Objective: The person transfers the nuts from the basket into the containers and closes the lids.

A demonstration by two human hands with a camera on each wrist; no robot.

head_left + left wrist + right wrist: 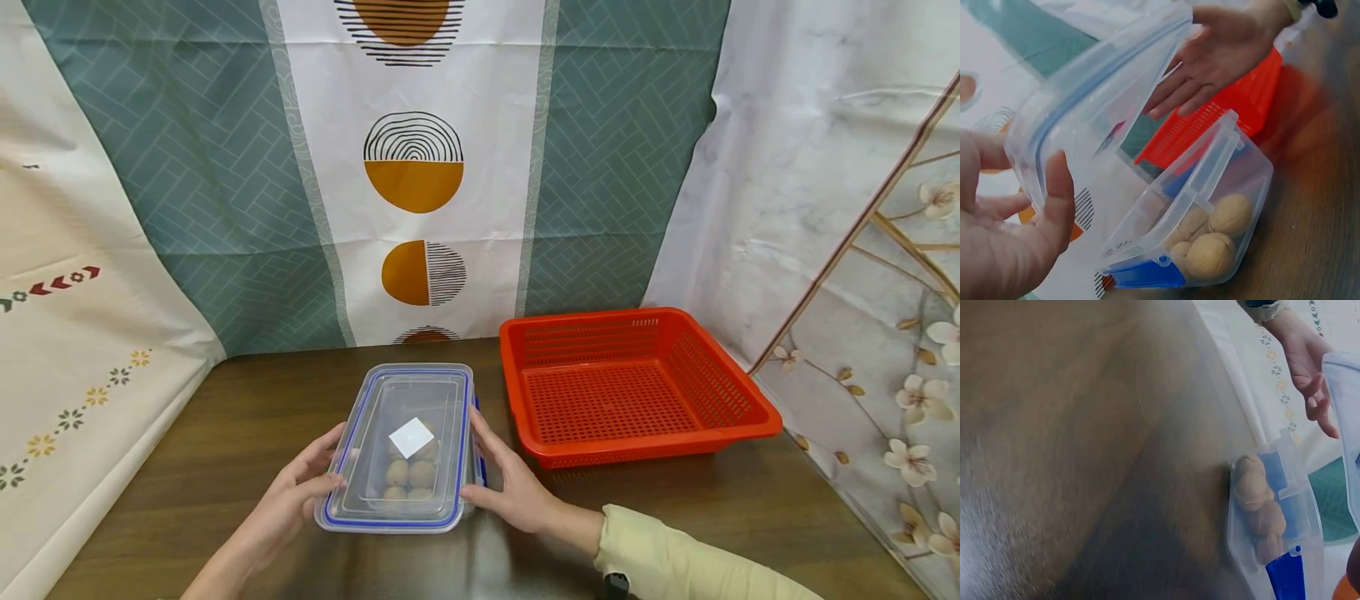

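A clear plastic lid (375, 492) with a blue seal and a white square label is raised and tilted over a clear food container (1260, 194). Several walnuts (1211, 255) lie inside that container, and show through the lid in the head view. My left hand (281, 500) pinches the lid's near left corner between thumb and fingers. On the opposite side, my right hand (517, 487) touches the lid's right edge, thumb and fingers spread along it. Its fingers (1200, 97) reach out fairly straight in the left wrist view. Blue clips (1147, 275) hang on the container's sides.
A red plastic basket (750, 421) with slotted walls stands to the right of the container, near the back of the brown wooden table (225, 417). Patterned cloth (487, 192) hangs behind the table, with more cloth along both sides.
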